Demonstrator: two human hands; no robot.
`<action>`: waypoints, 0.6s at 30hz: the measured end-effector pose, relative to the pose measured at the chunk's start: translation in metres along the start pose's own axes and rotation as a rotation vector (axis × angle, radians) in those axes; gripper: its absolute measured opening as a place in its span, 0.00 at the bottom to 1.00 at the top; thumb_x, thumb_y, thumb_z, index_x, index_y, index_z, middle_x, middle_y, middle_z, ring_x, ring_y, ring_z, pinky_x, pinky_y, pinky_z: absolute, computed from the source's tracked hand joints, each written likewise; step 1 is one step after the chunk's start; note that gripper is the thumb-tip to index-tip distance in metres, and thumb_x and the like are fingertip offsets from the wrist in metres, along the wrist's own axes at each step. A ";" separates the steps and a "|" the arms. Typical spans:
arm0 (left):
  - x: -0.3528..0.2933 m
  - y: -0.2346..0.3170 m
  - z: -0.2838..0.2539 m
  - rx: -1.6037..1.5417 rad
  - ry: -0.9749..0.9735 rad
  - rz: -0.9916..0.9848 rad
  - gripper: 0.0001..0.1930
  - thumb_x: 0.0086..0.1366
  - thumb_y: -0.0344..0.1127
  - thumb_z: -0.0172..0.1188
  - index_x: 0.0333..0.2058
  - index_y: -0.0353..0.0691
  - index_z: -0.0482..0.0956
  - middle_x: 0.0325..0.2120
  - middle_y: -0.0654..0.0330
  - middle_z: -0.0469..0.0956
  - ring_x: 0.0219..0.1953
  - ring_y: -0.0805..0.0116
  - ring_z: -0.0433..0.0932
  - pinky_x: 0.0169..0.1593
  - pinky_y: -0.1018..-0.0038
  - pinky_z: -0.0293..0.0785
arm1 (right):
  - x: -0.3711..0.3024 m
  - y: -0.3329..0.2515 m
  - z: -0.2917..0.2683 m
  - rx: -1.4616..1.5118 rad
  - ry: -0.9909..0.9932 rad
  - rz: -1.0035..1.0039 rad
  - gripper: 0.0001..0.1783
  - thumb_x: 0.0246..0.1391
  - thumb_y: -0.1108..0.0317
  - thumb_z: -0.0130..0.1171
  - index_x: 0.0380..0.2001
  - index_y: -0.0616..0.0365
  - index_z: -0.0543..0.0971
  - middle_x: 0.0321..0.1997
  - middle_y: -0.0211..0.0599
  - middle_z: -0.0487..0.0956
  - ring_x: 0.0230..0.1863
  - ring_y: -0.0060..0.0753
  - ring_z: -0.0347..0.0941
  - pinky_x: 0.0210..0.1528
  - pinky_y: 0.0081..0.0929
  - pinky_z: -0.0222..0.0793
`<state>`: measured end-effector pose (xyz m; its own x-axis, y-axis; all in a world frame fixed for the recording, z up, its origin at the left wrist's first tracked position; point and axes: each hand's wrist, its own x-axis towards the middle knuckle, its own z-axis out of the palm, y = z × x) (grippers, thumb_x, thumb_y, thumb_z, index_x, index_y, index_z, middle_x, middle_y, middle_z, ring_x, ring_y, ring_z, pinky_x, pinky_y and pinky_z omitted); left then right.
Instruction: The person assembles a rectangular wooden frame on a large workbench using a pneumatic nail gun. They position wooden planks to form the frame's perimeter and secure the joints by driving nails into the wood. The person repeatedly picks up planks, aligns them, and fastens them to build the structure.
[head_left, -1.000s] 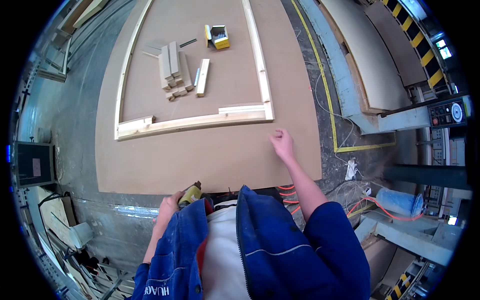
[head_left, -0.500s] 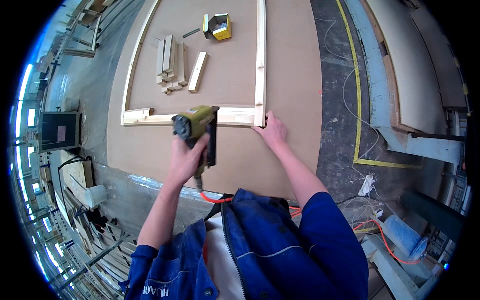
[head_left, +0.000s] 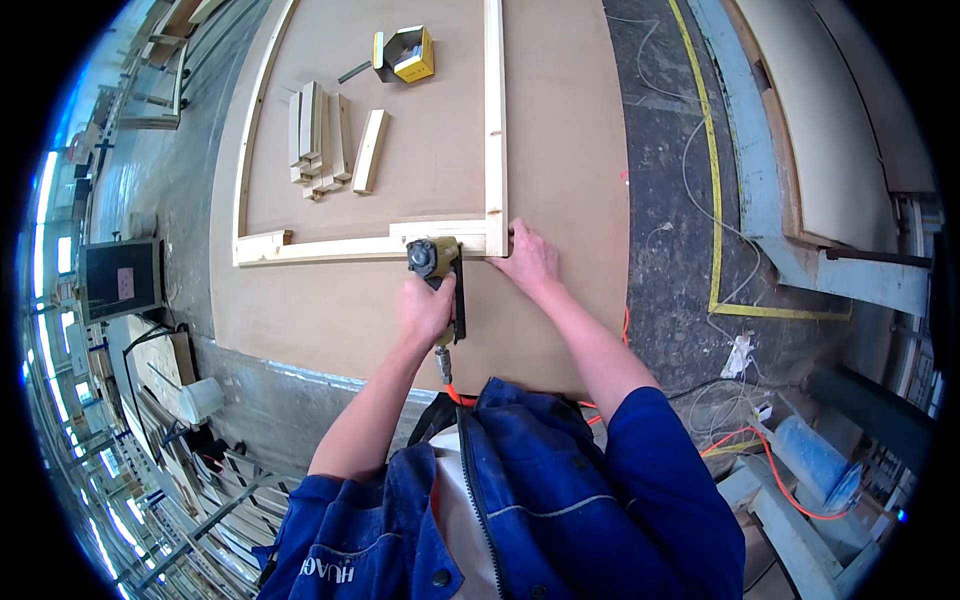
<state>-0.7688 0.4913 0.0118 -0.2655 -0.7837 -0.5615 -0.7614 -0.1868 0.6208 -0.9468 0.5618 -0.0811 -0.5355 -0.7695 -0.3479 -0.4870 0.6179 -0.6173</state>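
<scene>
Nail gun [head_left: 437, 262] lowered onto frame [head_left: 365, 245]; loose blocks [head_left: 330, 140] beyond.

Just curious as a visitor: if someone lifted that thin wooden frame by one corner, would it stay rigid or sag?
The wooden frame would probably flex: its slats look long and slender. It seems light, being thin strips. The near corner may still be loose, since the right hand presses it while the left hand holds the nail gun there.
</scene>
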 end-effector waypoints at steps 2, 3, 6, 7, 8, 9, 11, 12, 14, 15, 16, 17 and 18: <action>0.000 0.002 0.001 -0.132 -0.002 0.027 0.19 0.69 0.37 0.60 0.20 0.34 0.76 0.12 0.62 0.74 0.13 0.71 0.74 0.20 0.71 0.69 | 0.002 0.001 -0.008 -0.092 0.115 -0.196 0.45 0.40 0.50 0.79 0.59 0.53 0.69 0.61 0.44 0.75 0.62 0.50 0.72 0.62 0.47 0.70; 0.001 0.005 0.000 -0.190 -0.007 0.019 0.19 0.69 0.37 0.60 0.19 0.36 0.76 0.12 0.63 0.74 0.13 0.72 0.74 0.20 0.71 0.68 | 0.004 0.002 -0.012 -0.136 0.178 -0.291 0.48 0.40 0.50 0.79 0.63 0.54 0.68 0.67 0.46 0.71 0.68 0.52 0.67 0.68 0.48 0.66; 0.006 0.018 -0.013 -0.173 0.028 0.135 0.16 0.69 0.36 0.59 0.22 0.35 0.76 0.12 0.64 0.72 0.13 0.75 0.71 0.19 0.72 0.67 | 0.030 0.004 -0.025 -0.257 0.064 -0.641 0.54 0.39 0.52 0.78 0.69 0.53 0.64 0.76 0.43 0.59 0.79 0.53 0.50 0.79 0.49 0.48; 0.012 0.025 -0.017 -0.182 0.040 0.146 0.16 0.69 0.36 0.59 0.22 0.35 0.76 0.12 0.64 0.72 0.13 0.75 0.70 0.19 0.72 0.67 | 0.039 0.004 -0.026 -0.265 -0.004 -0.668 0.54 0.39 0.53 0.78 0.69 0.54 0.65 0.76 0.43 0.59 0.79 0.53 0.48 0.80 0.49 0.47; 0.019 0.031 -0.021 -0.189 0.070 0.178 0.21 0.68 0.37 0.61 0.17 0.32 0.75 0.10 0.61 0.73 0.12 0.71 0.73 0.20 0.70 0.69 | 0.046 0.004 -0.026 -0.264 -0.072 -0.696 0.53 0.39 0.53 0.77 0.68 0.54 0.66 0.76 0.43 0.59 0.80 0.53 0.47 0.81 0.49 0.45; 0.025 0.036 -0.025 -0.180 0.087 0.213 0.21 0.68 0.37 0.61 0.16 0.33 0.74 0.10 0.61 0.73 0.13 0.71 0.74 0.20 0.70 0.69 | 0.051 0.005 -0.026 -0.265 -0.138 -0.718 0.52 0.39 0.54 0.77 0.68 0.55 0.67 0.77 0.43 0.59 0.80 0.53 0.45 0.82 0.49 0.44; 0.034 0.043 -0.028 -0.075 0.079 0.185 0.18 0.67 0.36 0.61 0.21 0.31 0.76 0.12 0.60 0.74 0.14 0.70 0.75 0.21 0.69 0.70 | 0.053 0.008 -0.023 -0.194 -0.130 -0.736 0.49 0.38 0.54 0.77 0.66 0.58 0.70 0.76 0.42 0.59 0.80 0.55 0.45 0.82 0.50 0.42; 0.040 0.046 -0.026 -0.085 0.042 0.132 0.16 0.67 0.36 0.61 0.23 0.30 0.76 0.13 0.59 0.75 0.15 0.69 0.76 0.21 0.68 0.71 | 0.054 0.009 -0.022 -0.187 -0.132 -0.738 0.49 0.39 0.54 0.76 0.65 0.58 0.70 0.76 0.42 0.59 0.80 0.55 0.45 0.82 0.51 0.42; 0.045 0.047 -0.022 -0.112 -0.025 0.059 0.14 0.66 0.36 0.61 0.28 0.28 0.77 0.15 0.57 0.77 0.16 0.68 0.77 0.22 0.67 0.72 | 0.053 0.012 -0.020 -0.177 -0.130 -0.743 0.49 0.39 0.54 0.75 0.65 0.60 0.70 0.76 0.42 0.59 0.80 0.56 0.45 0.82 0.51 0.42; 0.045 0.045 -0.020 -0.066 0.010 0.072 0.15 0.66 0.37 0.62 0.27 0.29 0.77 0.14 0.58 0.77 0.15 0.68 0.76 0.22 0.68 0.72 | 0.051 0.013 -0.020 -0.177 -0.122 -0.750 0.48 0.40 0.53 0.75 0.65 0.60 0.71 0.76 0.42 0.60 0.80 0.56 0.44 0.82 0.52 0.42; 0.045 0.044 -0.018 -0.012 0.035 0.065 0.15 0.67 0.38 0.62 0.27 0.30 0.76 0.14 0.59 0.76 0.15 0.69 0.75 0.22 0.69 0.72 | 0.052 0.013 -0.020 -0.167 -0.090 -0.770 0.48 0.40 0.53 0.75 0.65 0.61 0.71 0.76 0.41 0.60 0.80 0.56 0.44 0.82 0.52 0.42; 0.046 0.044 -0.017 0.041 0.063 0.082 0.15 0.67 0.38 0.63 0.27 0.32 0.75 0.14 0.59 0.76 0.14 0.70 0.74 0.22 0.70 0.72 | 0.055 0.013 -0.020 -0.185 -0.104 -0.757 0.48 0.40 0.53 0.74 0.65 0.61 0.70 0.76 0.41 0.60 0.80 0.56 0.44 0.82 0.52 0.42; 0.044 0.042 -0.016 -0.012 0.116 0.121 0.17 0.66 0.39 0.63 0.24 0.31 0.75 0.14 0.58 0.76 0.15 0.69 0.76 0.22 0.69 0.72 | 0.054 0.013 -0.020 -0.190 -0.106 -0.747 0.49 0.41 0.52 0.74 0.65 0.61 0.70 0.76 0.41 0.60 0.81 0.56 0.43 0.82 0.52 0.42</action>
<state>-0.8035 0.4394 0.0218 -0.2845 -0.8638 -0.4158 -0.7209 -0.0932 0.6868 -0.9957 0.5316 -0.0944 0.0450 -0.9981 0.0410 -0.8077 -0.0605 -0.5865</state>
